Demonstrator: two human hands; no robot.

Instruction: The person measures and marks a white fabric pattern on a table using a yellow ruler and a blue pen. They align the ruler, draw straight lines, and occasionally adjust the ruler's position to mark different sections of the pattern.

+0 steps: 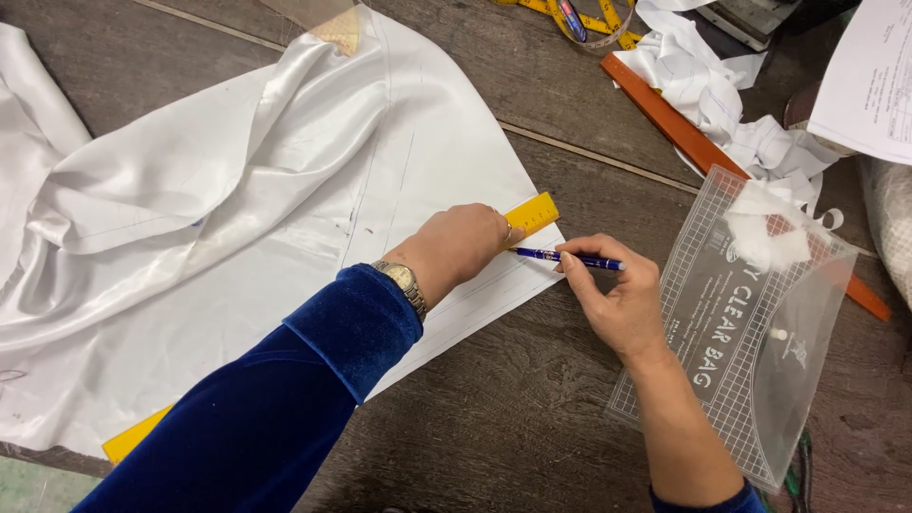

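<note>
Right hand grips blue pen beside clear grid-printed pouch

Fabric: glossy white. Ruler: yellow. Pen: blue. Sleeve: deep blue velvet. Pouch: clear, white grid pattern. Straightedge: orange. Tabletop: dark brown wood.

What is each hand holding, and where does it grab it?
The right hand pinches a blue pen around its middle. The left hand grips nothing; it presses flat on a long yellow ruler near its far end.

A sewing workshop: white fabric, measuring tape, rulers.
</note>
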